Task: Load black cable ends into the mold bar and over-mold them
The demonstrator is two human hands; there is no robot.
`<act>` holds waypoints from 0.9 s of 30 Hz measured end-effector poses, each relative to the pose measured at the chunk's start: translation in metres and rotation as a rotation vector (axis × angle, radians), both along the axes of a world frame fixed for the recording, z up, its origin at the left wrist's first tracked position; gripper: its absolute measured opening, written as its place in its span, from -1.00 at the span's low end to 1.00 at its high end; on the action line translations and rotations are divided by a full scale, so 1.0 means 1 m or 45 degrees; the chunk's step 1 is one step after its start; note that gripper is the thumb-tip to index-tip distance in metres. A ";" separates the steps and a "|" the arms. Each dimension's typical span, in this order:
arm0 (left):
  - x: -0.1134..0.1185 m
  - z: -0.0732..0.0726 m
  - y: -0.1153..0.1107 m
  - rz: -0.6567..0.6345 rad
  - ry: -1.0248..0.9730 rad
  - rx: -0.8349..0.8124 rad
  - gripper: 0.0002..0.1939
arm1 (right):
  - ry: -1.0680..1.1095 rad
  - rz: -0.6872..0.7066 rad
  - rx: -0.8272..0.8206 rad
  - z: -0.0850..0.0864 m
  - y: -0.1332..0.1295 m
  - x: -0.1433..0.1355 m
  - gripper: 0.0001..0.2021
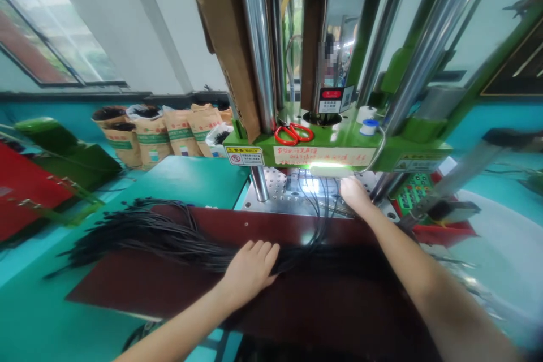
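A long bundle of thin black cables [169,237] lies across a dark red board. My left hand [252,263] is curled over the bundle near its middle, fingers on the far side and thumb on the near side. Several cables [320,209] rise from the bundle into the working gap of a green press. My right hand [354,195] reaches into that gap beside the cables, just under a lit lamp [331,171]. Its fingers look closed, and what they hold is hidden. Below the cables is the metal bed [278,186] of the press.
Red-handled scissors [294,134] and a blue-and-white spool [369,126] rest on the press's green plate [263,144]. Steel columns [258,39] stand at both sides. Paper sacks [155,141] line the wall. A green-buttoned control panel [416,195] and a white tub [504,254] are at right.
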State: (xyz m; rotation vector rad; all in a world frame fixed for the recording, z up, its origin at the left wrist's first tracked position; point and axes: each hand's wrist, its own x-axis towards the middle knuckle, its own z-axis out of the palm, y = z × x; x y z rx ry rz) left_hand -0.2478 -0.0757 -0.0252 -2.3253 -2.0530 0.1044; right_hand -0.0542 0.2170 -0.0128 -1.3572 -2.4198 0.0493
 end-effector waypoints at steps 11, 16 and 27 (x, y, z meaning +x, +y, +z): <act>0.019 0.008 0.036 0.014 -0.048 -0.003 -0.52 | -0.017 0.127 0.040 -0.019 0.021 -0.015 -0.68; 0.014 0.015 0.027 -0.049 -0.184 -0.006 -0.34 | -0.021 0.135 0.041 -0.021 0.035 -0.018 -0.64; 0.004 0.039 0.121 -0.143 -0.526 0.189 -0.47 | -0.118 0.206 0.056 -0.012 0.020 -0.017 -0.66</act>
